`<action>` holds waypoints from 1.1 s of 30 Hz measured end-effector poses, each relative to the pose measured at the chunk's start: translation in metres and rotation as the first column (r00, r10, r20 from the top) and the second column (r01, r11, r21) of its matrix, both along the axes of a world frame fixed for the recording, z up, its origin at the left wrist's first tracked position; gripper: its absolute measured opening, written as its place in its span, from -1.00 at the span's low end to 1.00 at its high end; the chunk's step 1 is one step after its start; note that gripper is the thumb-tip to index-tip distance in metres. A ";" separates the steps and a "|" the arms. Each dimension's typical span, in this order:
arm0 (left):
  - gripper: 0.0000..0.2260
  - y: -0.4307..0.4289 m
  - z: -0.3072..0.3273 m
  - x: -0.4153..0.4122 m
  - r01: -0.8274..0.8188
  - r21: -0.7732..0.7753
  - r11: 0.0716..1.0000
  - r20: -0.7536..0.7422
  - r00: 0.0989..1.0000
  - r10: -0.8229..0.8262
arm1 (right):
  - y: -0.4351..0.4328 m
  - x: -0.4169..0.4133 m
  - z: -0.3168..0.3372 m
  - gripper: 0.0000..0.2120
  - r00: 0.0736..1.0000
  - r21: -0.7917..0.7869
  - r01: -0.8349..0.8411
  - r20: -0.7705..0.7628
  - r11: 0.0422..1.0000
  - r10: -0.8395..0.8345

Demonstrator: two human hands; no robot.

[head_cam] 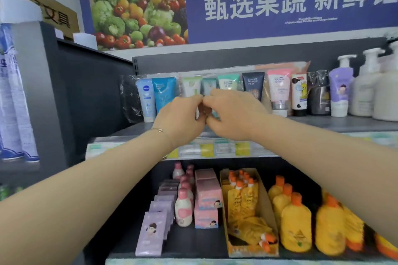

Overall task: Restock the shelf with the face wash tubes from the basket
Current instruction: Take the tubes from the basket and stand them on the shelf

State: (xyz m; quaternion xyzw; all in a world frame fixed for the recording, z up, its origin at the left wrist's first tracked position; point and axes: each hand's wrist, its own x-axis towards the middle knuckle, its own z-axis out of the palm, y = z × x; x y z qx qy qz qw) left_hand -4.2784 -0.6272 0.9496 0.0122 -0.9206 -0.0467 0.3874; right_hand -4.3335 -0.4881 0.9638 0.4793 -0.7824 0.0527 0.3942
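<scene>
Several face wash tubes stand cap-down in a row on the upper shelf (pixel 333 123): a white one (pixel 146 97), a blue one (pixel 163 92), a pale green one (pixel 191 86), a small teal one (pixel 208 85), a mint one (pixel 228 82), a navy one (pixel 253 84) and a pink one (pixel 280 88). My left hand (pixel 181 114) and my right hand (pixel 232 114) meet in front of the row's middle. Their fingertips pinch together at the small teal tube, hiding its lower half. The basket is out of view.
White pump bottles (pixel 366 84) and a purple bottle (pixel 339 90) fill the shelf's right end. A dark side panel (pixel 90 92) closes the left. Price labels (pixel 215 148) line the shelf edge. Below stand yellow bottles (pixel 295 226), pink boxes (pixel 207 196) and purple boxes (pixel 150 232).
</scene>
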 end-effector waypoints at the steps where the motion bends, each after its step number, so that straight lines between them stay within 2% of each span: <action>1: -0.94 0.013 -0.004 0.001 0.001 0.002 1.000 -0.002 1.000 -0.001 | 0.013 0.000 -0.005 -0.78 1.000 0.005 -0.014 -0.008 1.000 0.014; 6: -0.96 0.071 -0.028 0.007 0.012 -0.059 0.998 0.024 1.000 -0.011 | 0.072 -0.003 -0.031 -0.77 0.995 0.011 -0.092 0.032 0.996 0.091; 11: -0.98 0.107 -0.061 0.011 0.052 -0.078 0.996 0.118 0.992 -0.042 | 0.112 -0.005 -0.070 -0.81 0.989 0.006 -0.130 0.073 0.991 0.130; 13: -0.92 0.118 -0.079 0.012 0.041 -0.075 0.996 0.157 0.987 -0.029 | 0.123 -0.003 -0.088 -0.83 0.984 0.022 -0.139 0.112 0.990 0.135; 20: -0.94 0.137 -0.156 0.018 0.067 0.055 0.996 0.320 0.944 -0.081 | 0.156 0.008 -0.164 -0.89 0.950 0.051 -0.065 0.309 0.997 0.046; 27: -0.96 0.140 -0.261 0.045 0.066 0.211 0.975 0.448 0.880 -0.157 | 0.184 0.036 -0.265 -0.85 0.847 0.059 -0.071 0.531 0.996 0.029; 30: -0.97 0.140 -0.302 0.060 0.081 0.288 0.954 0.534 0.814 -0.230 | 0.192 0.054 -0.304 -0.83 0.804 0.081 -0.061 0.595 0.995 0.001; 33: -0.90 0.143 -0.332 0.072 0.097 0.294 0.951 0.618 0.739 -0.267 | 0.200 0.069 -0.336 -0.80 0.763 0.149 -0.052 0.644 0.987 -0.057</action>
